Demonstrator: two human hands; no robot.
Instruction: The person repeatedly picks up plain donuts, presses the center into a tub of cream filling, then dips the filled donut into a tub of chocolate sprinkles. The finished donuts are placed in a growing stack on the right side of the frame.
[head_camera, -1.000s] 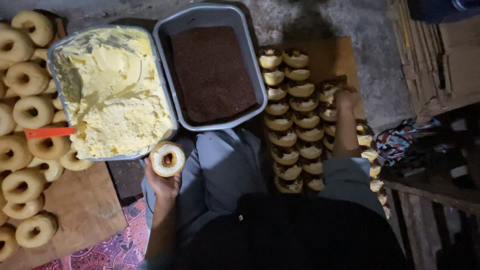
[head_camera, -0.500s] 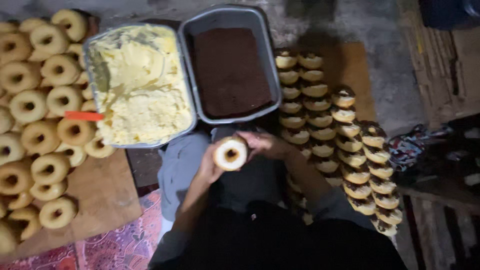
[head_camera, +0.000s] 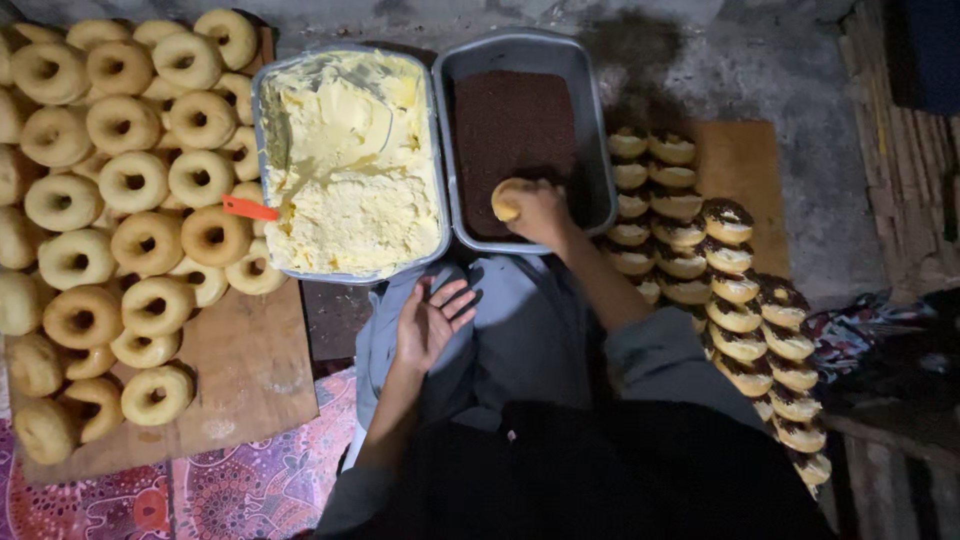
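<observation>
Right hand (head_camera: 540, 208) closed around a doughnut (head_camera: 505, 198), pressing it down into the brown sprinkles filling the right-hand metal tray (head_camera: 597, 150); only the pale edge of the doughnut showing past the fingers, near the tray's front left corner. Left hand (head_camera: 428, 322) open and empty, palm up, fingers loosely spread, resting over the grey cloth (head_camera: 520, 330) on the lap, just in front of the two trays. Left-hand metal tray (head_camera: 262, 110) set flush against the sprinkle tray, heaped with pale yellow cream, smeared smooth toward the back and rough toward the front. Orange spatula handle (head_camera: 249, 208) sticking out over that tray's left rim, blade end buried in the cream. To the left, plain ring doughnuts (head_camera: 130, 180) piled close together on a wooden board (head_camera: 250, 380), some overlapping the cream tray's edge. To the right, finished doughnuts (head_camera: 735, 290) topped with dark sprinkles, lined up in overlapping rows on a second wooden board (head_camera: 745, 165), running from beside the sprinkle tray toward the near right. Patterned pink mat (head_camera: 260, 480) under the left board's front edge. Rough grey floor (head_camera: 800, 80) behind the trays.
</observation>
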